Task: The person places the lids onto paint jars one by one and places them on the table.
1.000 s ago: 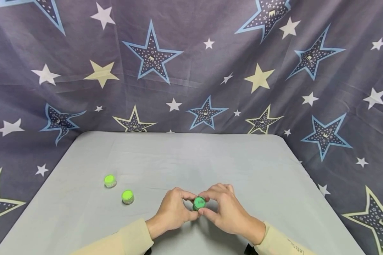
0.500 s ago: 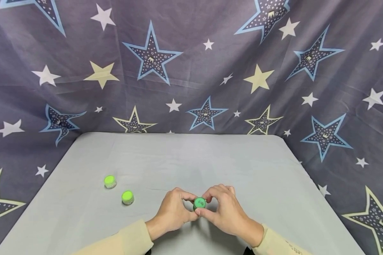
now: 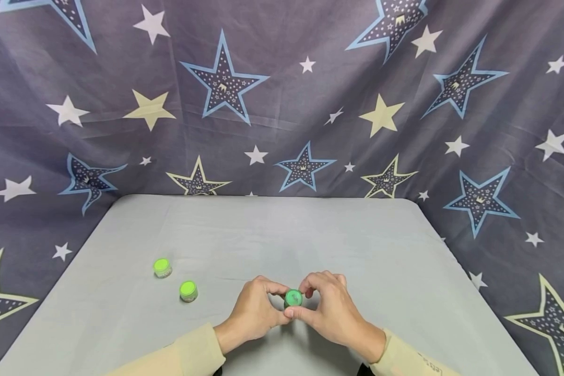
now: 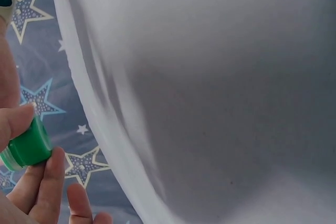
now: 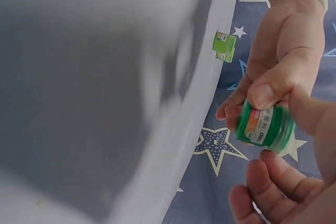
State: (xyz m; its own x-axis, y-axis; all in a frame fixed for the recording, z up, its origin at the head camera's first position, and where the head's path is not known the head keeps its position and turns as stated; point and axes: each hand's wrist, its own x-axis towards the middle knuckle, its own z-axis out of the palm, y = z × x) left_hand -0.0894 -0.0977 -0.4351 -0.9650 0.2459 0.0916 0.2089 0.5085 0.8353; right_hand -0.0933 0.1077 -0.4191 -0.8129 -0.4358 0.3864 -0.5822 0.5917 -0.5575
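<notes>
A small green jar (image 3: 293,298) stands low over the grey cloth, between both hands. My left hand (image 3: 255,308) pinches it from the left with thumb and fingers. From the right, my right hand (image 3: 335,313) curls thumb and index finger about its upper part; the thumb touches the near side, while contact at the index fingertip is hard to tell. In the right wrist view the jar (image 5: 260,127) lies between the two hands, its printed label showing. The left wrist view shows the jar (image 4: 29,148) partly hidden by a thumb.
Two light-green-topped jars stand left of the hands, a nearer one (image 3: 188,291) and a farther one (image 3: 162,268). Grey cloth covers the table (image 3: 282,235). A dark star-patterned curtain (image 3: 272,125) hangs behind and at the sides.
My right thumb has slid left along the jar's near side, and the right index finger has drawn back slightly from its rim. The left hand keeps its place.
</notes>
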